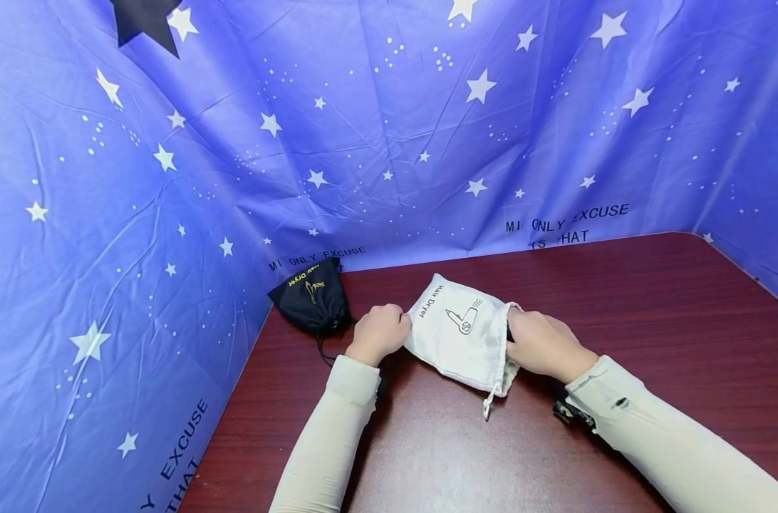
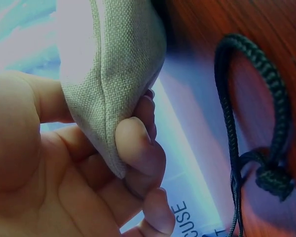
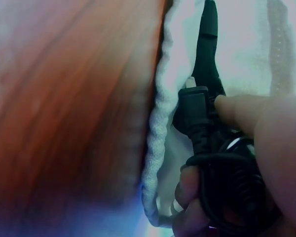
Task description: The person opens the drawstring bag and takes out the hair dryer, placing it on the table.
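Note:
A white cloth drawstring bag (image 1: 456, 328), printed "Hair Dryer" with a dryer drawing, lies tilted above the table between both hands. My left hand (image 1: 381, 331) pinches its closed bottom corner; in the left wrist view the fingers curl round the seamed cloth tip (image 2: 108, 123). At the bag's mouth, my right hand (image 1: 546, 345) reaches partly inside. There it grips a bundled black power cord (image 3: 202, 143) with its plug (image 3: 193, 103) showing. A longer black part (image 3: 206, 49) extends deeper into the bag; most of it is hidden.
Beside my left hand lies a black drawstring bag (image 1: 312, 296), also printed "Hair Dryer", its black cord (image 2: 278, 98) looped on the dark red table (image 1: 652, 320). A blue star-patterned curtain (image 1: 389, 128) hangs behind the table and along the left side.

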The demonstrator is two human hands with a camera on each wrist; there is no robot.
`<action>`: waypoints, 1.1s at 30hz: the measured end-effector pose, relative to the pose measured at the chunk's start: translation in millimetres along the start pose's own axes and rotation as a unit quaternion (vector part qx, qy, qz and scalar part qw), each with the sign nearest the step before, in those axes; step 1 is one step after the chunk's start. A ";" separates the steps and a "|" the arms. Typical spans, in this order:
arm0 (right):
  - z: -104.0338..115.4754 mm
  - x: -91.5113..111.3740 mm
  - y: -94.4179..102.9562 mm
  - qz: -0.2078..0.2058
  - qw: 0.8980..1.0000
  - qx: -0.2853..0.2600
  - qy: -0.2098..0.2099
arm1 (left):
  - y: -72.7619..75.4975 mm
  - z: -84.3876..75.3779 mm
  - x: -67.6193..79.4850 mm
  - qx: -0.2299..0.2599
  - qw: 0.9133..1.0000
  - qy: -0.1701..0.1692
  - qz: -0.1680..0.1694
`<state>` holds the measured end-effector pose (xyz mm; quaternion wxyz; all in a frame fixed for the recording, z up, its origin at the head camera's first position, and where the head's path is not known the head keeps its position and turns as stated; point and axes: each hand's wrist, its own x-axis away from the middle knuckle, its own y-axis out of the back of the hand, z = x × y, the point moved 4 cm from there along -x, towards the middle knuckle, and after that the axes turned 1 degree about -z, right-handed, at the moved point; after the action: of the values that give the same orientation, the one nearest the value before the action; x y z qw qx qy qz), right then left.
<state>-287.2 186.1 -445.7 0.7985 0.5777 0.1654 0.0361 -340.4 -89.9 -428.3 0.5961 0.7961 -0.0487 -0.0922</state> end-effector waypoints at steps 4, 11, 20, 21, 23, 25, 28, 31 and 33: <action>-0.5 0.3 0.4 -0.003 1.000 0.005 0.005 | 0.7 -0.2 0.8 0.002 1.000 -0.001 0.000; -0.5 0.0 2.4 -0.028 0.999 0.017 0.026 | 2.7 -0.3 0.6 0.004 1.000 -0.004 -0.001; -1.5 0.1 4.4 -0.035 0.999 0.022 0.029 | 3.3 2.1 -0.5 0.001 1.000 0.002 -0.006; -1.7 0.2 4.9 -0.035 0.999 0.022 0.028 | 3.5 1.9 -0.4 0.000 1.000 0.003 -0.007; -2.1 0.3 5.7 -0.034 0.999 0.022 0.027 | 3.4 2.0 -0.5 0.001 1.000 0.005 -0.007; -2.5 0.3 6.4 -0.033 0.999 0.020 0.027 | 3.8 1.7 -0.3 0.004 1.000 0.005 -0.008; -4.1 -0.1 6.8 -0.031 0.999 0.019 0.027 | 4.4 1.1 0.0 0.007 1.000 0.006 -0.010; -5.7 -0.4 7.1 -0.029 0.999 0.016 0.026 | 4.0 1.0 -0.4 0.008 1.000 0.007 -0.011; -6.4 -0.3 7.2 -0.029 0.999 0.015 0.027 | 3.5 0.9 -0.8 0.008 1.000 0.008 -0.012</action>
<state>-288.5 194.2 -440.7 0.7860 0.5830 0.2040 0.0262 -341.3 -91.6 -425.2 0.5890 0.8020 -0.0347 -0.0927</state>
